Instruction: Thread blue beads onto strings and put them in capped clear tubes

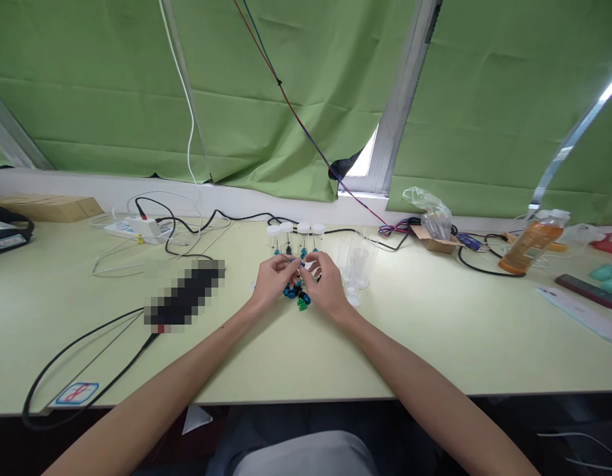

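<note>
My left hand (273, 276) and my right hand (325, 281) meet fingertip to fingertip over the table, both pinched closed. Whatever lies between their fingers is too small and too covered to name. Just below the fingertips is a small pile of blue and black electronic components (290, 291), with a green piece (302, 304) at its near edge. Behind my hands stand several clear tubes with white lids (304, 229), with small parts inside. Right of my right hand are clear empty-looking tubes (358, 264) and loose white caps (352, 295).
A blurred-out dark device (184, 297) with a black cable lies on the left. At the right are an orange bottle (534, 243), a small cardboard box (435, 241) with a plastic bag, and a dark phone-like slab (591, 293). Cables run along the back.
</note>
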Motion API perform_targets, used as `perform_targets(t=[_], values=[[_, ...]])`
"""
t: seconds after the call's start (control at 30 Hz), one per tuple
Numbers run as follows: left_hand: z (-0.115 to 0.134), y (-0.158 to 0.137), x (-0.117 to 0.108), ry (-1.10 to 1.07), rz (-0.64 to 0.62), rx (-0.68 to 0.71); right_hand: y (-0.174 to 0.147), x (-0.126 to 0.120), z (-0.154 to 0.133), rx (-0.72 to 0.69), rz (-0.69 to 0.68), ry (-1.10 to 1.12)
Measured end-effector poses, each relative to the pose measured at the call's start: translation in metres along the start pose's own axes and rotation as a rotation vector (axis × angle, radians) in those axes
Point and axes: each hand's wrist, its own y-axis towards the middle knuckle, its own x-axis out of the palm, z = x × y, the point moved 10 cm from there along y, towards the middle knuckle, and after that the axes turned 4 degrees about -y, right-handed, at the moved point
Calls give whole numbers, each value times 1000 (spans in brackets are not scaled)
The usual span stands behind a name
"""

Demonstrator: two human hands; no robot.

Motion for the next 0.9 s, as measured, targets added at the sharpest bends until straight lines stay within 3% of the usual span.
perform_targets(t=[0.23,0.4,0.67,0.9], values=[[18,-9,12,332,-61,150,2,-13,-5,-20,95,25],[25,-15,23,476,-100,207,2,-14,-7,-37,89,29],[17,-14,28,495,-184,219,1,-15,-5,-15,92,57],[13,-14,33,381,-244,197,2,-20,-4,-13,147,41]])
